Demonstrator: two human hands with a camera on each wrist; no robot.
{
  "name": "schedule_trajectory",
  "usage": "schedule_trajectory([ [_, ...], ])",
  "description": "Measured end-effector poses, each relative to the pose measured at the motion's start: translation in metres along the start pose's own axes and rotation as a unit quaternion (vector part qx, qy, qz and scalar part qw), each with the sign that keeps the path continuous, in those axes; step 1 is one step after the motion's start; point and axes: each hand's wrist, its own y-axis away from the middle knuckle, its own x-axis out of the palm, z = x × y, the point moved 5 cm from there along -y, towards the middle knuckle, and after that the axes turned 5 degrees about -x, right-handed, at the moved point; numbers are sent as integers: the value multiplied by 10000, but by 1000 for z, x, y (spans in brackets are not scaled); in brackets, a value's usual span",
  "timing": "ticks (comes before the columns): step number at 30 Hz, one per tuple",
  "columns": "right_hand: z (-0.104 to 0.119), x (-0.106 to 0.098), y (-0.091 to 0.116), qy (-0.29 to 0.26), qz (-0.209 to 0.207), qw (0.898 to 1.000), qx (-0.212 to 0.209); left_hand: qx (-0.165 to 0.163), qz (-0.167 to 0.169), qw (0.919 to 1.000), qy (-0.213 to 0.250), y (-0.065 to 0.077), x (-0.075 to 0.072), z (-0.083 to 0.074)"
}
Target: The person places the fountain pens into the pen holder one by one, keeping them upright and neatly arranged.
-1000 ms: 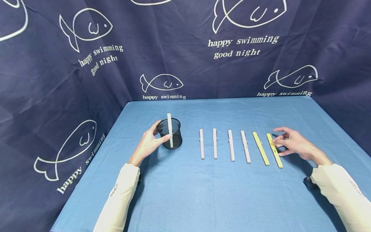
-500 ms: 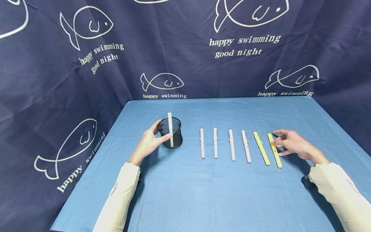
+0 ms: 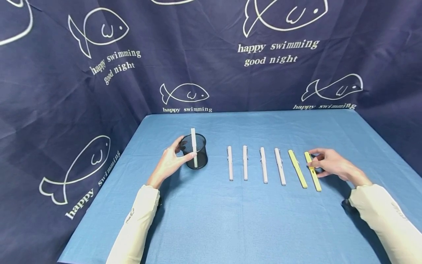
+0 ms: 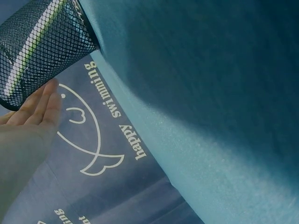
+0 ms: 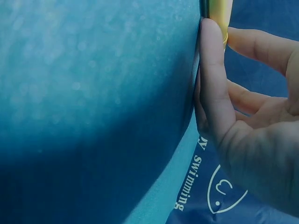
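Observation:
A black mesh pen holder [image 3: 202, 158] stands on the left of the blue table, with one white pen [image 3: 193, 137] leaning inside it. My left hand [image 3: 169, 161] grips the holder from its left, thumb across the near side and fingers behind. The left wrist view shows fingers [image 4: 44, 105] against the mesh. Over on the right, my right hand [image 3: 336, 165] pinches the upper part of the outermost yellow pen [image 3: 316, 180], which lies along the cloth. In the right wrist view, thumb and a finger meet at that yellow pen [image 5: 217, 11]. A second yellow pen [image 3: 298, 170] lies just left of it.
Between the holder and the yellow pens, several pale pinkish pens [image 3: 245, 163] lie in a spaced row, clips toward the back. Blue cloth covers the table [image 3: 244, 220]. A dark curtain [image 3: 217, 69] with fish drawings rises behind and along the sides.
My right hand has shifted slightly left and its fingers have closed in on the outermost yellow pen. The left hand and the holder have stayed in place.

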Motion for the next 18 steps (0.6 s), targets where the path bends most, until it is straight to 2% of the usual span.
schedule_trajectory([
  [18,1,-2,6,-115,-119,9999,2,52,4,10000,-56,0,0,1],
])
